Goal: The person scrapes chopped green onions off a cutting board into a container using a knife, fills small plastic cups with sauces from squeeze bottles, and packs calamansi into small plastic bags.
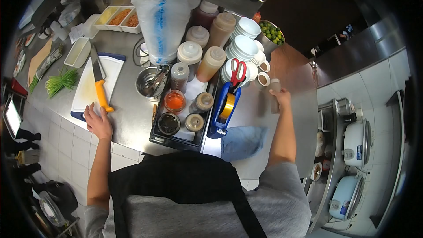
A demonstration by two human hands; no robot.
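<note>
My left hand [99, 122] rests at the near edge of a white cutting board [83, 92], fingers spread and holding nothing. Just above its fingertips lies a knife with a yellow handle [102, 97], its blade pointing away across the board. On the right side of the steel counter, my right hand [284, 98] is closed around a translucent squeeze bottle [274, 89] that stands near small sauce cups [263, 79]. The bottle's contents are hard to make out. A blue cloth [244, 143] lies to the left of my right forearm.
Between my hands, a black tray [185, 143] holds jars and bottles beside a blue tape dispenser [224, 113] with red scissors [238, 71]. Stacked white bowls [245, 46], a metal pot [150, 83], tall squeeze bottles [210, 64] and chopped green onions [61, 81] crowd the counter.
</note>
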